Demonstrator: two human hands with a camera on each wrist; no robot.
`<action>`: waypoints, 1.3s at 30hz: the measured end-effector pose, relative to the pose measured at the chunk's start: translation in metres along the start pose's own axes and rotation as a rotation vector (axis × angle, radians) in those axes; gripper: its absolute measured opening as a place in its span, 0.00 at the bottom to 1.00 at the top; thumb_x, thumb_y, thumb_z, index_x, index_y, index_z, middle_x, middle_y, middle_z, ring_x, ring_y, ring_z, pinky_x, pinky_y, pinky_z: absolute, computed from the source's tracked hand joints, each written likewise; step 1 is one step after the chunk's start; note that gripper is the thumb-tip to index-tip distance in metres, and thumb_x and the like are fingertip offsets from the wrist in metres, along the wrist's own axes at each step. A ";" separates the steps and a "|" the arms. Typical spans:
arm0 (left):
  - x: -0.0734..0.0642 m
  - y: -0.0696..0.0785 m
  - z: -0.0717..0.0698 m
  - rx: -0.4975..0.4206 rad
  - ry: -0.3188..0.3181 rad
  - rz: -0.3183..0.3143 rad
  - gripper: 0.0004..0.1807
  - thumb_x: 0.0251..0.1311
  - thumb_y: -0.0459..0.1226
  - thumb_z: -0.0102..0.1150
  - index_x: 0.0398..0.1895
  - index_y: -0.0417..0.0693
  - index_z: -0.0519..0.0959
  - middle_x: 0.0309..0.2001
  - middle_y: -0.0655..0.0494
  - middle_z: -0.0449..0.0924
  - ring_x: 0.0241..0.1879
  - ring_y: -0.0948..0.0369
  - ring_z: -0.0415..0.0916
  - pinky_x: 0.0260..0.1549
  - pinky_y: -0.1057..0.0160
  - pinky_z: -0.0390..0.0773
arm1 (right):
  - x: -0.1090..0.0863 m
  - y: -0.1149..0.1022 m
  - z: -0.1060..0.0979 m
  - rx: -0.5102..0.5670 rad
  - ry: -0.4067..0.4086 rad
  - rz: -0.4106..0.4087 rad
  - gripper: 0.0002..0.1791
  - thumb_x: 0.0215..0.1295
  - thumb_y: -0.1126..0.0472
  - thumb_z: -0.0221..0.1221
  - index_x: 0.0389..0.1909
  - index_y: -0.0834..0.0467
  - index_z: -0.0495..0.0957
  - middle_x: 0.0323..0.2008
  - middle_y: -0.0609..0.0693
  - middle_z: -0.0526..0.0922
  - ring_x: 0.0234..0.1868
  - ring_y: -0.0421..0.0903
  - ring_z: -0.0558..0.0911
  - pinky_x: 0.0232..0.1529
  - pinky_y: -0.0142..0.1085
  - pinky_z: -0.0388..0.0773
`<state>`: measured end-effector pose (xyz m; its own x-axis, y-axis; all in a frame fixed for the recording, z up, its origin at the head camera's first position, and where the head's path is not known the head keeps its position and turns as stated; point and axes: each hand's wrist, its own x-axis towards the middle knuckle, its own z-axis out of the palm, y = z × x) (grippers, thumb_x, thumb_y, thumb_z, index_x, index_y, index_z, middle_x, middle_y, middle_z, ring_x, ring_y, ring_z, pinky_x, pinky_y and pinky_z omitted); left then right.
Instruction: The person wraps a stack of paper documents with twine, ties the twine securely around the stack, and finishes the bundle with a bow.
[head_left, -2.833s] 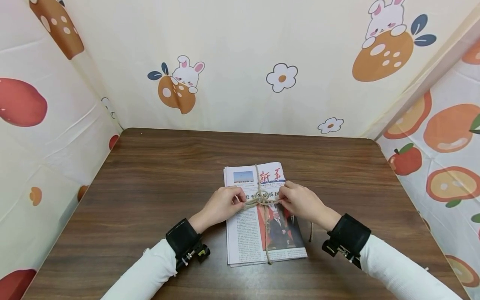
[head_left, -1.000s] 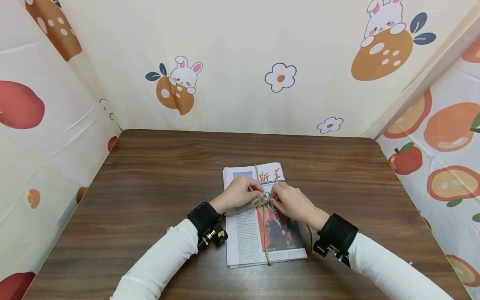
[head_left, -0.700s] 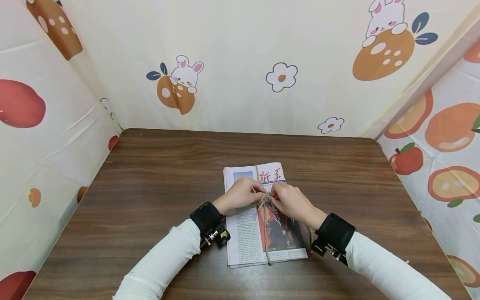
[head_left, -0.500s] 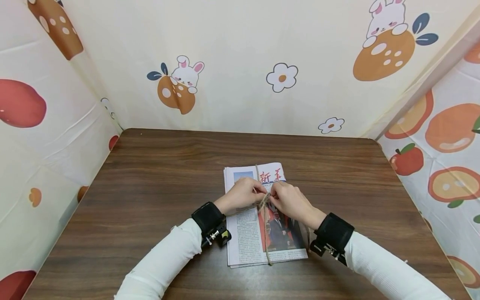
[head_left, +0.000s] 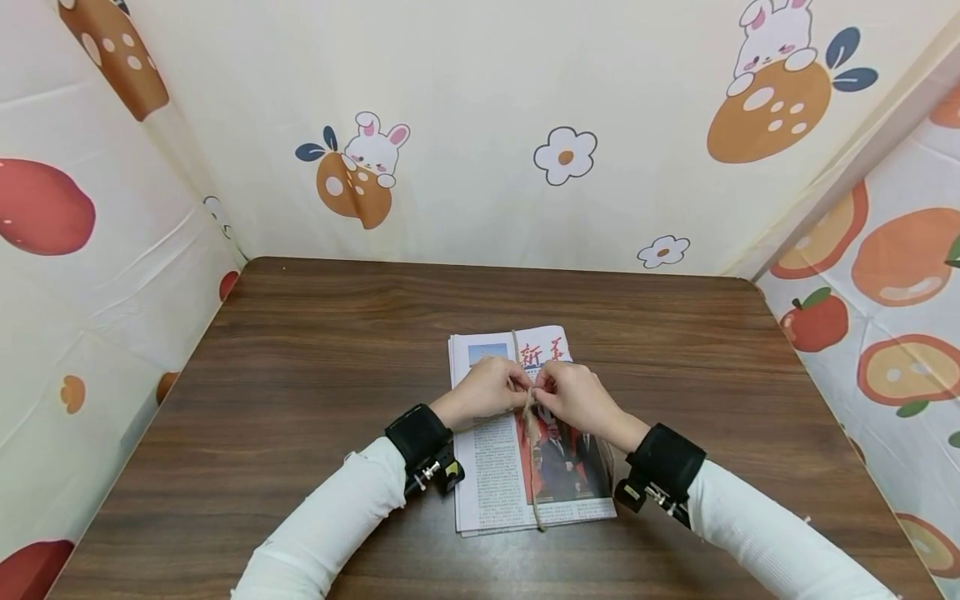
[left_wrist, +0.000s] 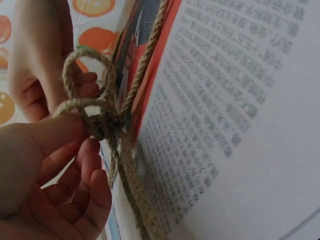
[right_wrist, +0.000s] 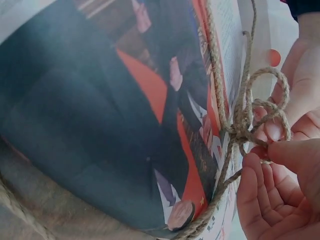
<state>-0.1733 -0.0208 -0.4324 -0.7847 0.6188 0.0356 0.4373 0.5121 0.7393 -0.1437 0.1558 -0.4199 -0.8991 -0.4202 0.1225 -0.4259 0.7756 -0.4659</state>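
A folded stack of newspapers (head_left: 491, 487) lies on the table, with twine (head_left: 533, 475) running down its front and crossing at the middle. My left hand (head_left: 487, 388) pinches the twine between thumb and fingers at the knot. Right beside it, my right hand (head_left: 583, 400) pinches another part of the twine, the fingertips of both hands nearly meeting. A loop (left_wrist: 92, 51) stands up from the knot (left_wrist: 104, 124) in the left wrist view. From the right wrist, the same looped twine (right_wrist: 272, 70) shows at the newspapers' edge. The hands hide the knot from above.
The brown wooden table (head_left: 337, 333) extends around the stack. A pale curtain (head_left: 465, 83) with rabbit and flower prints hangs behind it, and fruit-printed cloth (head_left: 900, 392) hangs at the side. A loose strand of twine (head_left: 609, 462) trails near the right wrist.
Both hands have moved inward from either side of the knot and now meet over it. The left hand has shifted right and slightly up. Lately the twine is drawn up between the fingertips.
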 end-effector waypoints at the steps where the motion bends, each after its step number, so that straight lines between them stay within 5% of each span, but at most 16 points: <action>1: 0.000 0.000 0.000 0.002 0.003 -0.004 0.04 0.52 0.34 0.61 0.29 0.49 0.84 0.26 0.61 0.81 0.22 0.71 0.71 0.23 0.74 0.68 | 0.000 -0.001 -0.001 0.012 -0.003 0.007 0.05 0.55 0.63 0.62 0.26 0.56 0.75 0.19 0.43 0.75 0.16 0.33 0.67 0.17 0.27 0.64; 12: 0.001 -0.002 0.000 0.043 0.039 -0.036 0.03 0.53 0.36 0.61 0.25 0.50 0.83 0.23 0.62 0.79 0.23 0.69 0.71 0.25 0.72 0.68 | -0.008 -0.013 -0.002 -0.025 0.041 -0.006 0.06 0.59 0.63 0.59 0.27 0.54 0.71 0.22 0.43 0.70 0.18 0.35 0.66 0.18 0.27 0.63; 21: 0.002 0.002 -0.002 0.086 0.056 -0.040 0.04 0.54 0.37 0.61 0.26 0.49 0.83 0.24 0.60 0.80 0.24 0.69 0.71 0.26 0.72 0.67 | -0.017 -0.029 0.004 -0.055 -0.071 -0.021 0.15 0.58 0.51 0.60 0.19 0.50 0.68 0.16 0.39 0.66 0.15 0.32 0.63 0.17 0.26 0.60; 28: 0.002 -0.001 -0.003 0.082 0.068 -0.025 0.06 0.54 0.36 0.60 0.22 0.49 0.82 0.22 0.61 0.79 0.23 0.69 0.70 0.26 0.72 0.67 | -0.019 -0.027 0.000 -0.068 -0.067 -0.043 0.09 0.58 0.59 0.60 0.23 0.53 0.71 0.17 0.40 0.68 0.15 0.32 0.63 0.16 0.26 0.61; 39: -0.004 -0.006 -0.008 0.069 0.076 -0.033 0.05 0.53 0.32 0.57 0.25 0.47 0.83 0.25 0.58 0.80 0.24 0.68 0.72 0.27 0.70 0.70 | -0.016 -0.013 -0.014 0.013 -0.022 0.033 0.03 0.60 0.65 0.57 0.28 0.56 0.74 0.22 0.45 0.77 0.18 0.33 0.70 0.17 0.27 0.65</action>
<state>-0.1767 -0.0309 -0.4315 -0.8293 0.5550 0.0648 0.4377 0.5731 0.6928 -0.1249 0.1591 -0.4036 -0.9103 -0.4045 0.0878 -0.3944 0.7830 -0.4810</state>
